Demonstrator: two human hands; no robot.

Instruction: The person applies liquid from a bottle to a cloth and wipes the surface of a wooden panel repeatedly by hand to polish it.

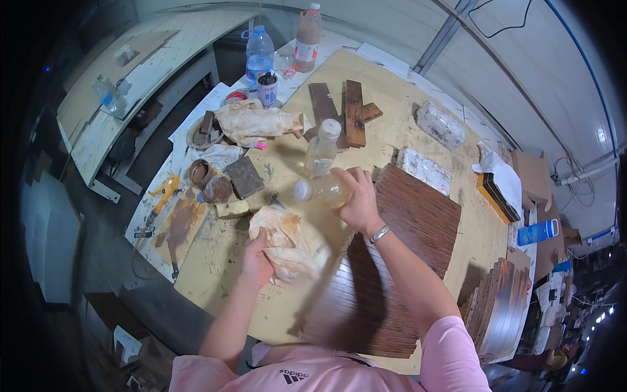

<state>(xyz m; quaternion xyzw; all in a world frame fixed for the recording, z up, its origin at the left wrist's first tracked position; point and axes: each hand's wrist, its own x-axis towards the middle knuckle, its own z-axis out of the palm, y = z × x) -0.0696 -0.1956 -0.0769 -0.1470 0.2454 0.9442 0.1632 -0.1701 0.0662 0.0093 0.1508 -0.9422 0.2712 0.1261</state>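
Item: small clear plastic bottle (321,190) of pale yellowish liquid, white cap pointing toward the person's left, lying tipped on its side in the right hand (356,199), whose grip is wrapped around the bottle's body above the worktop (215,258). Beside it, just behind, a second bottle of the same kind (322,149) stands upright with a white cap. Item: stained cream rag (290,248), crumpled, lying on the worktop below the tipped bottle's cap; the left hand (256,261) rests on the rag's near edge, fingers pressed down on the cloth, pinning rather than lifting it. Handling, as a judgement: the bottle looks light, thin-walled and likely to give under a squeeze, possibly slick if oily, so best taken round the middle of the body; the rag is soft and limp, best gathered in a bunch. Adjoining: a dark slatted wooden panel (405,228) under the right forearm; a stack of similar dark boards (499,307) at the right edge; loose dark wood strips (346,111) at the far side; a second bundle of stained cloth (258,124); a small dark square block (244,176); round rusty tins (210,183); two white wrapped blocks (424,166); a clear water bottle (259,55) and a brownish drinks bottle (308,39) at the far end; an orange-handled tool (163,189) on the left margin.
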